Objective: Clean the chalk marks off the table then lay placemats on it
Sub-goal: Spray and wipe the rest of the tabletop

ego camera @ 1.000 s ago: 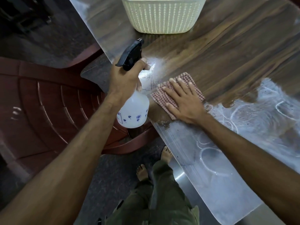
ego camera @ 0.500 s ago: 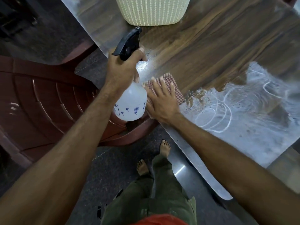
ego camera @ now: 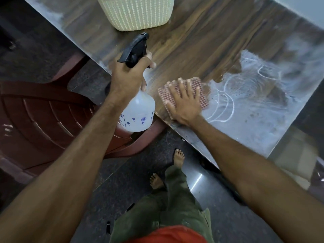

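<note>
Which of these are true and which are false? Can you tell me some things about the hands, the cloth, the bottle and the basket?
1. The left hand grips the spray bottle. True.
2. The right hand holds the checked cloth in the air. False: it presses it flat on the table.
3. Chalk marks remain on the table. True.
4. The basket is on the floor. False: it stands on the table.

Red checked cloth (ego camera: 201, 92) on wooden table (ego camera: 201, 41), white chalk loops (ego camera: 226, 106) right of it, cream woven basket (ego camera: 138, 13) behind, maroon plastic chair (ego camera: 43, 116) left.
</note>
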`<state>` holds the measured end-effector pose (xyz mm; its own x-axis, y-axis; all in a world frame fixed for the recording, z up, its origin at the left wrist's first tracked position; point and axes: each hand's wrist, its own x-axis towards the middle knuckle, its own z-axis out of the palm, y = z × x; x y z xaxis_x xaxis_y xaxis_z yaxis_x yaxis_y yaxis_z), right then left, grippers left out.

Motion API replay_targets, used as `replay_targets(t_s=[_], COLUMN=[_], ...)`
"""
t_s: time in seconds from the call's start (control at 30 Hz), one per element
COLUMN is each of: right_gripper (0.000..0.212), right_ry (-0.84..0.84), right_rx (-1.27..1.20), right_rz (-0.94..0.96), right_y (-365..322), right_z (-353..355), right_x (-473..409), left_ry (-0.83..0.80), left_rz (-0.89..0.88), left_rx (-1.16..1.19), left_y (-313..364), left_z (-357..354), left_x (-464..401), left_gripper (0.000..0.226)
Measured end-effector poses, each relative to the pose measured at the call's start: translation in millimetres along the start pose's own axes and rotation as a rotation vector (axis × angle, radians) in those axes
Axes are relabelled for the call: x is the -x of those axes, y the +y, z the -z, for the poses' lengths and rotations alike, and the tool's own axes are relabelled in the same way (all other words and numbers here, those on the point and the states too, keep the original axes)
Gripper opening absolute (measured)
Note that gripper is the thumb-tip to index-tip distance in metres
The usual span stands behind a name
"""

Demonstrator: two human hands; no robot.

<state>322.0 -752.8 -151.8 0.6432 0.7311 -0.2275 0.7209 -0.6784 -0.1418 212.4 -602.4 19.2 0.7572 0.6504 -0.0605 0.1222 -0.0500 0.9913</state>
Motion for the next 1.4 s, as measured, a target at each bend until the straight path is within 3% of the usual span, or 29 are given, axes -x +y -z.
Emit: replay_targets(t_s=[0.2,0.37,0.5,0.67,0.8,0.97,1.07,1.27,1.4], right_gripper=[0.064,0.068,0.072,0.070,0.066,0.066,0.068,0.070,0.065], right_ry=[0.039,0.074,0.072,0.038,0.046,0.067,0.092,0.066,0.103], right_rx=[-0.015,-0.003,-0.090,0.003,-0.025,-0.001,-0.072,0.015,-0.044], right_rz=[0.097,-0.109,-0.229,-0.024,0.074,-0.139,-0.232,-0.027,0.076], right_y=[21,85,87,31,48,122,132,88,119], right_z=[-19,-2,13,-6,-15,5,20,7,5], right_x=[63,45,0,21,61,29,-9,1,29], left_ry=[-0.021,-0.056,-0.072,-0.103,-0.117,-0.123,-0.135,-0.168,-0.163], left_rz=[-0.009,-0.007,-0.005,0.009,-0.018,-0.014,0.000,0.043,0.043], left_rx=[-0.032,-0.056,-0.052,-0.074,-0.063,-0.064,-0.101,-0.091,-0.089], left_y=[4,0,-4,-6,-2,-1,-4,-5,-5], left_z=[-5,-10,-18,-36,-49,-63,-73,-108,-128], left_x=[4,8,9,4,-4,-18,-25,-47,-66], left_gripper=[0.004,0.012,0.017,0.010,0.015,0.025,0.014,0.005,0.014])
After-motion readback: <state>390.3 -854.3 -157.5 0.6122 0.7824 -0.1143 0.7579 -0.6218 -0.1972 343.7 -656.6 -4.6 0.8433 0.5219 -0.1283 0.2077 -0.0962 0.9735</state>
